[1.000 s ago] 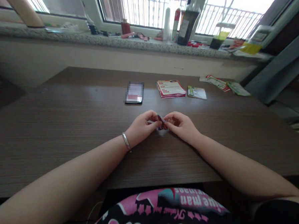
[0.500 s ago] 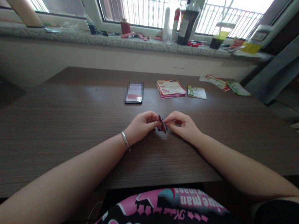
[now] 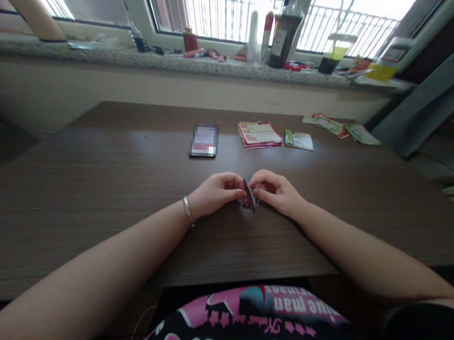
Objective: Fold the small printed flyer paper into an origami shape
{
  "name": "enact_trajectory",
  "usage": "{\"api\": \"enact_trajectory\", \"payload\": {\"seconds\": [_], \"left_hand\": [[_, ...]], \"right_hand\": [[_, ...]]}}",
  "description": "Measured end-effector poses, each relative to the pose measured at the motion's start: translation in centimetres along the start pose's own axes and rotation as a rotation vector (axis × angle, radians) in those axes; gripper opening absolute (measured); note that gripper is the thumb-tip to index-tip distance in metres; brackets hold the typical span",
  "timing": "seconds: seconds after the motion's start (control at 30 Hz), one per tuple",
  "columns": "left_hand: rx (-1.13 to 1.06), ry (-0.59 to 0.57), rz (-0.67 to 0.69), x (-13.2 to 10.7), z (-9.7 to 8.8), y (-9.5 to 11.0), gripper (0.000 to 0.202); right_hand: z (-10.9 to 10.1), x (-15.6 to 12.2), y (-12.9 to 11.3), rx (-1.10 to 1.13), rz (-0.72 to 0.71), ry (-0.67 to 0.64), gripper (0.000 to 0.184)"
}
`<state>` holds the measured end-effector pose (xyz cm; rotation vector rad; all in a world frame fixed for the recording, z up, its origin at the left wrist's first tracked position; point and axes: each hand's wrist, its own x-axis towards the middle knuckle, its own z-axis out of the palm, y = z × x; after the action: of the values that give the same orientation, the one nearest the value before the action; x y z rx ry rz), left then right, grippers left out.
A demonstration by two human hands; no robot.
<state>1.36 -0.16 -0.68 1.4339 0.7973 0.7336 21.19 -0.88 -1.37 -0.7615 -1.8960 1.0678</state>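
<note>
Above the middle of the wooden table [image 3: 140, 226], a small dark red piece like a folded packet or card [image 3: 250, 197] is held nearly on edge. Its exact kind is too small to make out. My left hand [image 3: 220, 192], with a silver bangle at the wrist, pinches its left side between thumb and fingers. On its right side, my right hand [image 3: 274, 190] is closed with thumb and fingertips on it. The fingertips partly cover the packet.
Beyond my hands lie a phone [image 3: 204, 141] with a blurred screen, a stack of red-edged printed cards [image 3: 260, 134] and a small green-white packet [image 3: 299, 140]. More packets [image 3: 332, 126] lie at the back right. Bottles [image 3: 284, 38] and small items crowd the granite windowsill [image 3: 217, 68].
The red packet has shifted slightly toward me and to the right. My left hand has moved with it, while my right hand has barely moved.
</note>
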Motion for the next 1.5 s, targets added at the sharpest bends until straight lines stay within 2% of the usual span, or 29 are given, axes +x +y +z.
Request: {"api": "enact_trajectory", "payload": {"seconds": [0.2, 0.4, 0.6, 0.8, 0.97, 1.03, 1.17, 1.37, 1.5], "left_hand": [[0.0, -0.046, -0.01, 0.0, 0.0, 0.0, 0.019], [0.036, -0.079, -0.017, -0.1, 0.1, 0.1, 0.018], [0.09, -0.09, -0.002, -0.2, 0.0, 0.2, 0.016], [0.048, -0.113, -0.03, -0.2, 0.2, -0.1, 0.02], [0.031, -0.045, -0.008, 0.1, 0.2, -0.5, 0.019], [0.028, -0.019, -0.003, 0.2, 0.2, -0.7, 0.018], [0.021, -0.007, -0.026, 0.3, 0.2, -1.0, 0.019], [0.056, -0.015, -0.037, 0.2, 0.1, -1.1, 0.022], [0.056, -0.032, -0.019, 0.2, 0.1, -1.0, 0.027]], "right_hand": [[0.1, 0.1, 0.0, 0.12, 0.103, -0.055, 0.027], [0.1, 0.0, -0.6, 0.148, 0.128, -0.056, 0.021], [0.1, 0.1, -0.7, 0.182, 0.203, -0.066, 0.024], [0.4, 0.2, -0.5, 0.144, 0.261, -0.064, 0.021], [0.7, 0.3, 0.3, 0.064, 0.196, 0.048, 0.009], [0.8, 0.4, 0.6, 0.093, 0.188, 0.107, 0.011], [1.0, 0.5, 0.7, 0.135, 0.173, 0.136, 0.02], [1.0, 0.1, 0.1, -0.11, 0.073, 0.154, 0.016], [0.9, 0.0, 0.0, -0.195, 0.052, 0.175, 0.021]]}}
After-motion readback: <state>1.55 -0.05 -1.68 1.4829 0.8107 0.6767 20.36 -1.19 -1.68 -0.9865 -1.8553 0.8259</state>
